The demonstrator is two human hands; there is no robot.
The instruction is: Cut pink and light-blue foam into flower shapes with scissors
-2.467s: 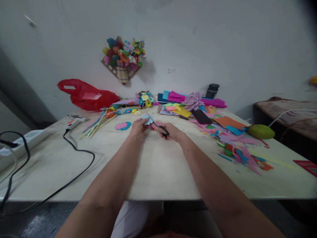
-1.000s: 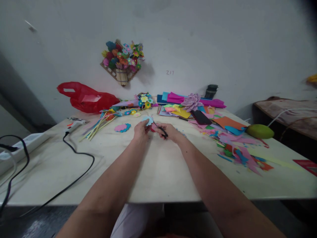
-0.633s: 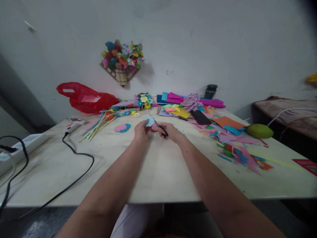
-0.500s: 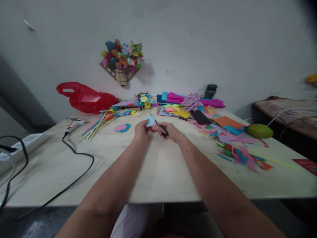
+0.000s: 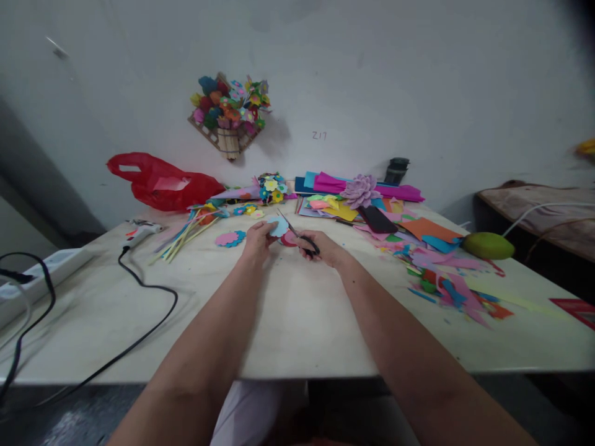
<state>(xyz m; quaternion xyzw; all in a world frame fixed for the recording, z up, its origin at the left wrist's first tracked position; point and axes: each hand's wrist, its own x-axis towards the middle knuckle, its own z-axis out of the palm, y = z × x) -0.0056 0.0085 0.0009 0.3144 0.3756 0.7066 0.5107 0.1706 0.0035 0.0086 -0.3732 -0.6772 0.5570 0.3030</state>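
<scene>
My left hand [image 5: 258, 240] pinches a light blue scalloped foam piece [image 5: 277, 227] over the middle of the table. In my right hand [image 5: 320, 245] is a pair of black-handled scissors [image 5: 310, 243], its blades pointing up and left along the right edge of the blue piece. Below the blades shows a red-pink foam piece [image 5: 289, 238]; I cannot tell whether it lies on the table or is held. Pink and blue scalloped foam pieces [image 5: 230, 238] lie left of my left hand.
On the left are a glue gun [image 5: 141, 233] with a black cord, a power strip [image 5: 41, 272], foam strips [image 5: 181, 237] and a red plastic bag [image 5: 162, 184]. Coloured scraps [image 5: 450, 291], a phone [image 5: 377, 219], foam sheets [image 5: 430, 229] and a green fruit [image 5: 488, 245] are on the right.
My left hand has shifted slightly left with the light blue piece, away from the scissors. More of the red-pink piece shows. The right hand has barely moved.
</scene>
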